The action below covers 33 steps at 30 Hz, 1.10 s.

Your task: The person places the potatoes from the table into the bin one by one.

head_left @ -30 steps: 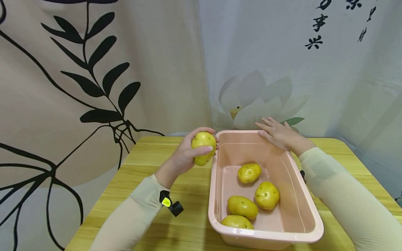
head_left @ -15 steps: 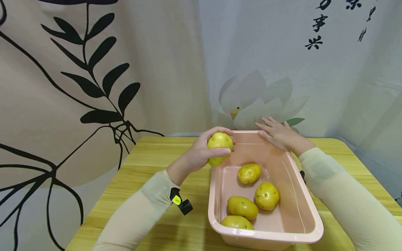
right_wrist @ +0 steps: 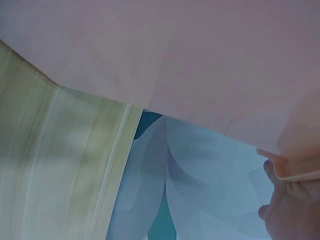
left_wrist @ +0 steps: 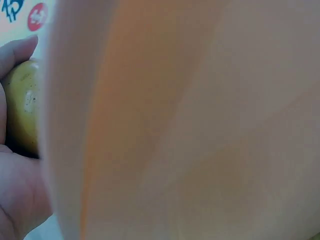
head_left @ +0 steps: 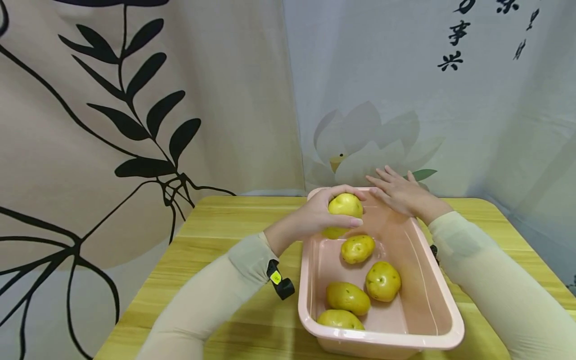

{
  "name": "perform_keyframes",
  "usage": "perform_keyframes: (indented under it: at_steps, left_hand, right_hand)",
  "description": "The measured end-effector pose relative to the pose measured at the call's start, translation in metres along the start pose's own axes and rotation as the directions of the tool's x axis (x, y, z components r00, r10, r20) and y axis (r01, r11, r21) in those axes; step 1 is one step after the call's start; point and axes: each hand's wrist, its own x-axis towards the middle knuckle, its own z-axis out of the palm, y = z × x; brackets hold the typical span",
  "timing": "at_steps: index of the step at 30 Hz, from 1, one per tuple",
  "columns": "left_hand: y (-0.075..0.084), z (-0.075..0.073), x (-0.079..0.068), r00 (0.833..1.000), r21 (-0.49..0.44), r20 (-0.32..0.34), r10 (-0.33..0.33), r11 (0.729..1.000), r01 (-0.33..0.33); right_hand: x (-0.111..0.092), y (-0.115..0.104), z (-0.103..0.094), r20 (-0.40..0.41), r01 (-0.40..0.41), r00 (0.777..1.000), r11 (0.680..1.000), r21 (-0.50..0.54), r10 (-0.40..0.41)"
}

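Observation:
My left hand [head_left: 317, 214] grips a yellow potato [head_left: 345, 205] over the far left part of a pink plastic tub [head_left: 308, 280]. Thumb in front and fingers behind, it holds the potato above the tub's floor. In the left wrist view the same potato [left_wrist: 22, 107] is partly cut off by the tub's blurred wall [left_wrist: 200, 125]. On the tub's far right corner rests my right hand [head_left: 402, 192], fingers spread and straight. Several potatoes lie inside the tub, among them a round potato [head_left: 382, 281] and an oblong potato [head_left: 348, 298]. The right wrist view shows the tub's outer wall [right_wrist: 150, 50].
The tub stands on a wood-grain table [head_left: 243, 235], towards its right side. Behind the table hangs a pale curtain [head_left: 243, 100] with plant drawings and black characters. The nearest potato [head_left: 340, 319] is partly hidden by the tub's front rim.
Across the frames my left hand has carried the potato to the right, from outside the tub's left rim to above its inside. The right hand stays on the far right corner.

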Motion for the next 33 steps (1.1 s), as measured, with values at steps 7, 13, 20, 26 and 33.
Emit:
perform_keyframes:
  at_steps: [7,13,20,26,33]
  left_hand:
    - [-0.005,0.012,0.012,0.995,-0.036,0.073,-0.066,0.997,0.068]
    - [-0.01,0.016,0.013,0.981,-0.005,0.131,-0.145,0.989,0.147]
    - [-0.015,0.018,0.016,0.974,0.026,0.172,-0.146,0.989,0.144]
    - [-0.018,0.021,0.021,0.951,0.095,0.225,-0.21,0.976,0.194]
    - [-0.022,0.026,0.026,0.912,0.143,0.318,-0.259,0.964,0.223]
  right_hand:
    - [0.001,0.0,0.001,-0.012,0.012,1.0,1.0,-0.027,-0.013]
    - [0.004,-0.003,0.0,-0.014,0.023,1.0,0.999,-0.034,-0.023]
    - [0.004,-0.004,-0.004,-0.001,0.016,1.0,0.999,-0.044,-0.016]
    - [0.002,-0.002,-0.004,-0.002,0.011,1.0,0.999,-0.039,-0.011]
    - [0.001,0.0,-0.003,0.0,0.01,1.0,0.999,-0.038,-0.01]
